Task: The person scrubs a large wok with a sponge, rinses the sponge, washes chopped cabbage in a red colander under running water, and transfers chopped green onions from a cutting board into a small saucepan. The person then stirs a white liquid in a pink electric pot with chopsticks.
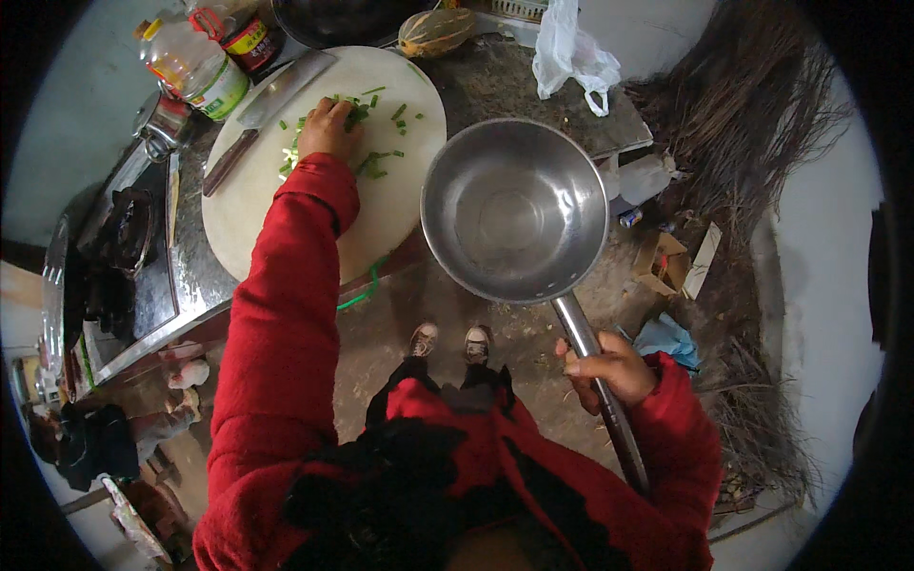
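My left hand [330, 130] is curled down over chopped scallions [371, 165] on a round, pale cutting board [385, 228]. Some cut pieces show around its fingers, but those under the palm are hidden. Left of that hand, a cleaver [285, 89] with a dark wooden handle lies flat on the board. My right hand [613, 371] grips the long metal handle of a stainless steel ladle-like pan [514, 207]. The pan's bowl is empty, faces up and is held beside the board's right edge, above the floor.
An oil bottle [196, 71], a dark-sauce jug [246, 39], a wok [343, 21] and a striped squash [437, 32] stand behind the board. A gas stove [128, 250] is at left. White plastic bags [571, 57] lie at right. Dry twigs [742, 107] and a cardboard box [658, 264] are farther right.
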The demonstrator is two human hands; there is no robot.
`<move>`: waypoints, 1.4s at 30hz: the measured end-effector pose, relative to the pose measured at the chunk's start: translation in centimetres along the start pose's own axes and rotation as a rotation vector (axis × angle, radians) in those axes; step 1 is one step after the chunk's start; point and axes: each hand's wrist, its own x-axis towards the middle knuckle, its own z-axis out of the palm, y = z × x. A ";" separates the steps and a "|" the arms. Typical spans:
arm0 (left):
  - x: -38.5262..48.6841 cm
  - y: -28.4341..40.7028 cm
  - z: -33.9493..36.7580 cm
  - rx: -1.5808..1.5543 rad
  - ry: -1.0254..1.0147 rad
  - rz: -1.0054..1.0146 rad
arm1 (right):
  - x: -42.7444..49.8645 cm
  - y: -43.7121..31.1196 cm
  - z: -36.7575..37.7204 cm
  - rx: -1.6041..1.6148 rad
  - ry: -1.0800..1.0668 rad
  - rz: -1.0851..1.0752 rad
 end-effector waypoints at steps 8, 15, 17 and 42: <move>3.3 2.0 -5.3 -0.464 0.298 -0.225 | 1.0 -2.7 3.0 0.029 -0.015 -0.028; 0.2 12.5 -9.6 -1.009 -0.239 0.142 | 1.5 -3.6 4.6 -0.014 -0.025 -0.038; -1.4 13.0 -7.7 -0.670 -0.444 0.450 | 1.5 -3.6 4.7 -0.039 -0.056 -0.028; -4.5 11.1 -9.9 -0.577 -0.474 0.490 | 1.5 -1.2 4.8 -0.042 -0.089 -0.035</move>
